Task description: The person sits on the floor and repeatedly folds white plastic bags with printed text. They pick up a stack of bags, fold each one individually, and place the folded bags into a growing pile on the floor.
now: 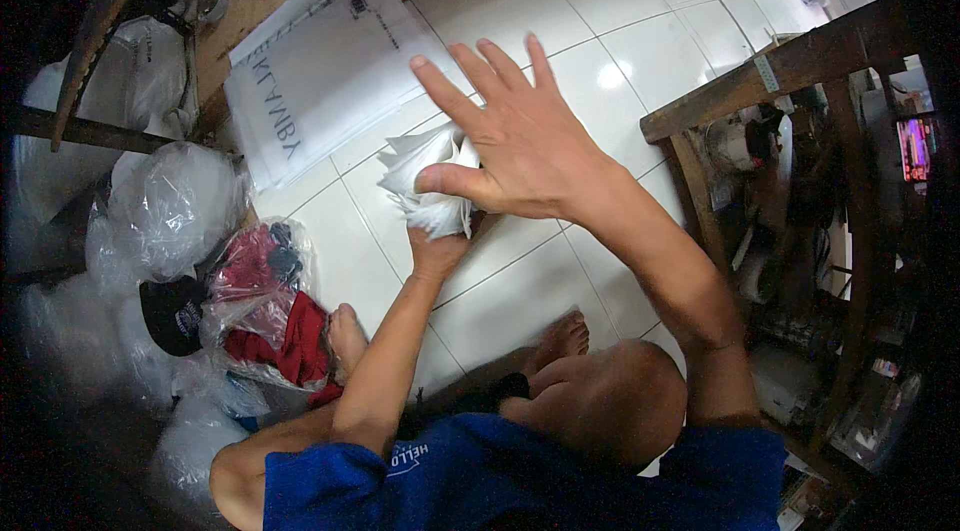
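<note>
A bunched wad of thin white sheets (pixel 418 174), with ruffled edges, is held up above the tiled floor. My left hand (pixel 437 253) grips it from below, most of its fingers hidden behind the wad. Over its right side stretches my right hand (pixel 520 146), open with fingers spread wide. The right thumb lies across the front of the wad; whether it presses on it I cannot tell. Beyond both hands, at the far left, lies a flat stack of white printed plastic bags (pixel 325 81).
Clear plastic bags (pixel 175 201) pile up on the left, beside a black cap (pixel 172 316) and a bag of red cloth (pixel 285 331). A wooden bench frame (pixel 780 71) stands on the right. White floor tiles (pixel 530 281) lie below my hands.
</note>
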